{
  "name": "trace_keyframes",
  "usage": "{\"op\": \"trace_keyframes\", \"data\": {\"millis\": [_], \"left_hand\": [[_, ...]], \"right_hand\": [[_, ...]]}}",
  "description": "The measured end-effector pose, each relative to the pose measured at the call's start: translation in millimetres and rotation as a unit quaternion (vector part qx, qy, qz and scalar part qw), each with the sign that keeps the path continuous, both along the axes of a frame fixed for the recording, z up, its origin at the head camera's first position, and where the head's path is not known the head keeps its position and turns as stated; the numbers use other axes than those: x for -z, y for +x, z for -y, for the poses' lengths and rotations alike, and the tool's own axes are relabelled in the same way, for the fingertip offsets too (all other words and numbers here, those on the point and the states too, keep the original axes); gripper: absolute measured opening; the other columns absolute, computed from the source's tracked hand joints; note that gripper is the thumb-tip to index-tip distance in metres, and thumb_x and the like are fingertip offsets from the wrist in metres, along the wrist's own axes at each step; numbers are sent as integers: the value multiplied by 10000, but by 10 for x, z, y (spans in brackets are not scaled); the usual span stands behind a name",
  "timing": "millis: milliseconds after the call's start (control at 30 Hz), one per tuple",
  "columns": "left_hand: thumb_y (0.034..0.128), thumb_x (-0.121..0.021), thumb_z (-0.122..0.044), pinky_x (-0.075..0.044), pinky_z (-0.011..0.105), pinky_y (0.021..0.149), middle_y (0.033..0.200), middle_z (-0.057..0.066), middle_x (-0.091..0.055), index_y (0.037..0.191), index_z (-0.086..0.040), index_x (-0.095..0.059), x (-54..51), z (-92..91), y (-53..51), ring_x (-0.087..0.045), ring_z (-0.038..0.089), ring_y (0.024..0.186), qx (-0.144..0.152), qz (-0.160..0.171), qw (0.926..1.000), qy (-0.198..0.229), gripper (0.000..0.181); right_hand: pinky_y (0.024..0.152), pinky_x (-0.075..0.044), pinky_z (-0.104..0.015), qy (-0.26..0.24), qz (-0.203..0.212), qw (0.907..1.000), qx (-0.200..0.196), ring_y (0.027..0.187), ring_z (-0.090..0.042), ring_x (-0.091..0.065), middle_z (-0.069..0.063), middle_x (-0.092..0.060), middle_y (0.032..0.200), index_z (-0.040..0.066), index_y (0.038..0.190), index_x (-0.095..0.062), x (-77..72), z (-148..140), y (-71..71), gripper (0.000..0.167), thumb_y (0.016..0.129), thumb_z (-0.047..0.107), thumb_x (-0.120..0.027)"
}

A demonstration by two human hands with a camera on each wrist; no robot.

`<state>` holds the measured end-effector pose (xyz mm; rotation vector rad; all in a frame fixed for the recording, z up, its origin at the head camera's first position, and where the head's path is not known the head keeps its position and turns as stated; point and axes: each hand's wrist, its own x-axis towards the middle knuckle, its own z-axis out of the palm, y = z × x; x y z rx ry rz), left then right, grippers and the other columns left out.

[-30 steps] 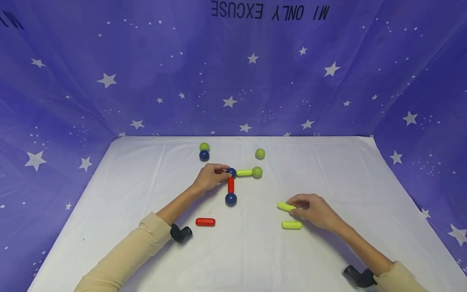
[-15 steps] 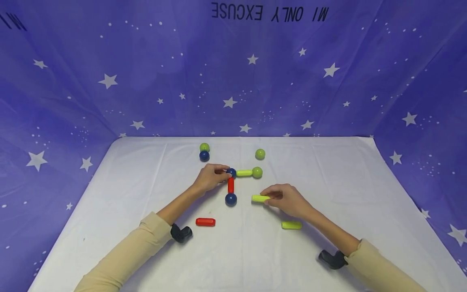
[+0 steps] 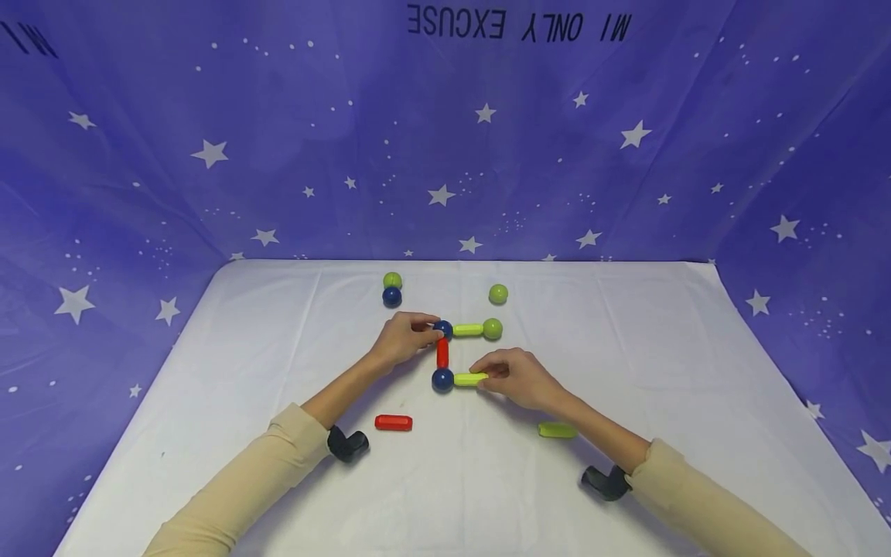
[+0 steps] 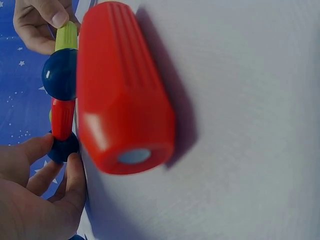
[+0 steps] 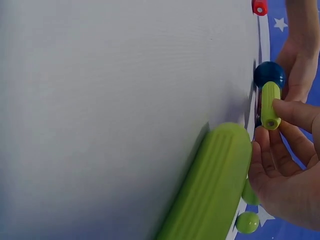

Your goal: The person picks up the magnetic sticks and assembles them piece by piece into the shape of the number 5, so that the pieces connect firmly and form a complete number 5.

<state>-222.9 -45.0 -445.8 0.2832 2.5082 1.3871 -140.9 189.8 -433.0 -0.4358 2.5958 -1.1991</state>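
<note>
Three balls lie behind the ball-and-rod assembly.

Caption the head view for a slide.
Left grip pinches a blue ball; right grip holds a yellow-green rod against a second blue ball; a red rod joins both.

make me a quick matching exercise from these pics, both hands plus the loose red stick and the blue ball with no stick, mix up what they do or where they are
Column 1
1. left hand
2. right hand
3. loose red stick
4. blue ball with no stick

Column 2
A. lies on the white cloth, on the person's side of both hands
B. pinches a yellow-green stick
C. sits at the back, just in front of a green ball
D. holds a linked blue ball

Pairs: 1-D, 2-B, 3-A, 4-C
</note>
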Motion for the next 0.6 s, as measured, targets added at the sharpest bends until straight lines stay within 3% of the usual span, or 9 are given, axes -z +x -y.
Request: {"op": "trace_keyframes", "data": {"millis": [600], "left_hand": [[904, -754, -200, -506, 311, 764, 1040, 84, -701, 1236, -77, -712, 4, 12, -5, -603, 234, 961, 35, -38, 10000, 85, 356]], "right_hand": [[811, -520, -329, 114, 290, 9995, 3, 855, -135, -616, 35, -676, 919, 104, 1084, -751, -4, -5, -54, 222, 871, 44, -749]]}}
